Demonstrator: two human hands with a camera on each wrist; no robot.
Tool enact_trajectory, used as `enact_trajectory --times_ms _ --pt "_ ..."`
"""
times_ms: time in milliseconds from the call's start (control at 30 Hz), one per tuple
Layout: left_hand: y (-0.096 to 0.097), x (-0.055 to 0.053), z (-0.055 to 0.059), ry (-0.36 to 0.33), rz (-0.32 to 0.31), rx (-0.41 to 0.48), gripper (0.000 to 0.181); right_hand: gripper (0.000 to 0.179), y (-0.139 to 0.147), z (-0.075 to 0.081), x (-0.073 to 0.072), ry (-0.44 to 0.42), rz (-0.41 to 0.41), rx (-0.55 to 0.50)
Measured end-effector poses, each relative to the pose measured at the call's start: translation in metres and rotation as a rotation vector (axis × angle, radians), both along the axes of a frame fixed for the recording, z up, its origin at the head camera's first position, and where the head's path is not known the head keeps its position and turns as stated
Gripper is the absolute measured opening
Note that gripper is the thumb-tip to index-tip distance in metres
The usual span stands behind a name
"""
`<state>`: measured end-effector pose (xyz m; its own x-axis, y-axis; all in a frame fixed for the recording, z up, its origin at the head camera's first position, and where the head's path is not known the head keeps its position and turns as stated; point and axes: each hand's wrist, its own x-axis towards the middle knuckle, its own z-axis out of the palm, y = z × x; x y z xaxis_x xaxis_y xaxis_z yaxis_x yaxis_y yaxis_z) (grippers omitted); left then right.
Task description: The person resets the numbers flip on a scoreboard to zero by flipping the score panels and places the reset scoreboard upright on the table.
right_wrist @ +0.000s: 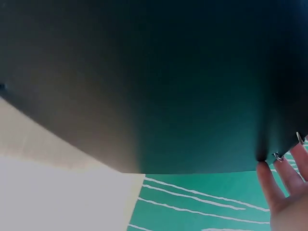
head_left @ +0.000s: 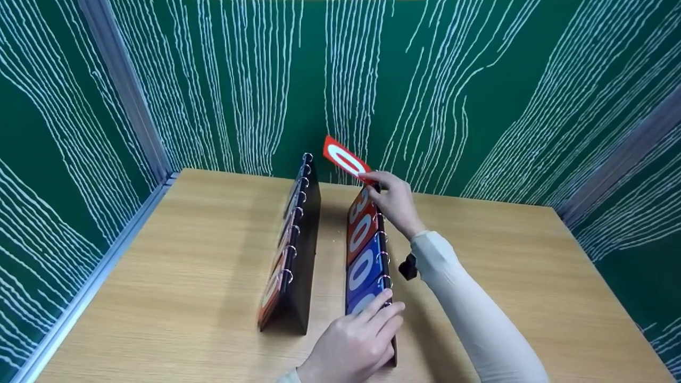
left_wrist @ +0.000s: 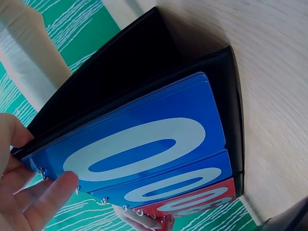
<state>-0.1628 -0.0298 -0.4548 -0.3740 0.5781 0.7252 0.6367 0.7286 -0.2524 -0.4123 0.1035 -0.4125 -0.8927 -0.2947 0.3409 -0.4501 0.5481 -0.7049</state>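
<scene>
A tabletop flip scoreboard (head_left: 363, 234) stands like a tent, with red and blue number cards hung on metal rings along its top edge. My left hand (head_left: 357, 340) grips its near end, the thumb on the face of a blue 0 card (left_wrist: 139, 149) and other fingers behind the black backing. At the far end my right hand (head_left: 396, 205) pinches a red 0 card (head_left: 345, 158) that sticks up and leftward above the rings. Below that card shows a red 3. The right wrist view is mostly the black back panel (right_wrist: 144, 86), with fingertips at the rings.
A second flip scoreboard (head_left: 303, 250) stands to the left, roughly parallel, its cards facing left. Both stand on a wooden table (head_left: 197, 266). Green walls (head_left: 308, 80) with white wavy lines rise behind and at both sides. A small black object (head_left: 408, 267) shows beside my right sleeve.
</scene>
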Motion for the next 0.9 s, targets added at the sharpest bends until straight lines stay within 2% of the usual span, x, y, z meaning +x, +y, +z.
enact_trajectory --times_ms 300,467,667,900 --pt "0.000 0.003 0.000 -0.027 0.027 0.011 0.030 0.030 -0.005 0.010 -0.001 0.013 0.013 0.267" --pt "0.000 0.002 0.001 -0.034 0.032 0.013 0.030 0.029 -0.007 0.014 -0.002 0.008 0.024 0.315" --pt "0.000 0.000 -0.001 0.001 0.019 0.020 0.029 0.028 -0.008 0.013 -0.002 0.011 0.044 0.371" --pt "-0.001 0.002 -0.001 -0.014 0.028 0.010 0.027 0.048 -0.010 0.011 -0.001 0.031 0.028 0.501"
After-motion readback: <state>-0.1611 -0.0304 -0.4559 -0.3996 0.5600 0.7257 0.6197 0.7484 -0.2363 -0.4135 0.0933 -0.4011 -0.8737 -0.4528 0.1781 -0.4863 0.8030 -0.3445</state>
